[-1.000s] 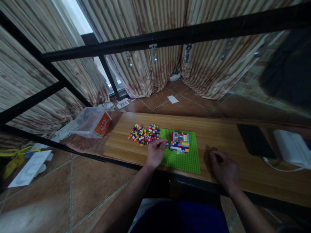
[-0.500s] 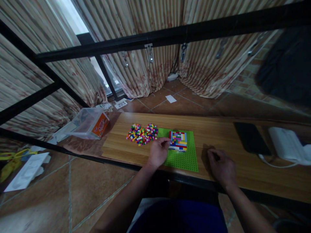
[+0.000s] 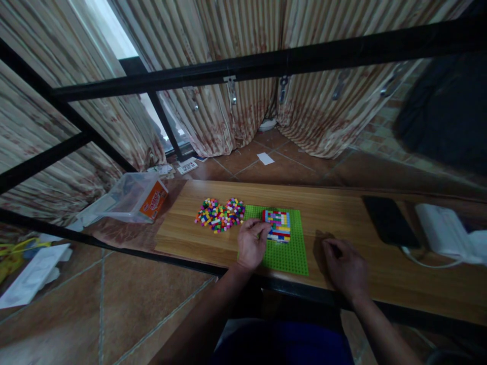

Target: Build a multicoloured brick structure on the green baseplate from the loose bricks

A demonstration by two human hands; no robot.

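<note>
On the wooden bench lies a green baseplate (image 3: 289,258) bearing a block of multicoloured toy bricks (image 3: 280,227) laid in rows. My left hand (image 3: 251,244) is over the plate's left side, thumb and fingers pinched together at the left edge of the brick rows. Whatever is between those fingertips is too small to make out. Left of the plate is a loose pile of small coloured bricks (image 3: 219,215). My right hand (image 3: 345,264) rests on the bench right of the plate, its fingers curled in; the inside of the curl is hidden in shadow.
A clear plastic box (image 3: 133,195) with an orange label stands beyond the bench's left end. Toward the right lie a black phone (image 3: 390,220) and a white device (image 3: 443,228) with a cable. A black metal bar (image 3: 266,66) crosses in front of curtains.
My left hand has moved slightly right, its fingertips now closer over the brick rows. The right hand stays on the bench. The whole view has shifted slightly.
</note>
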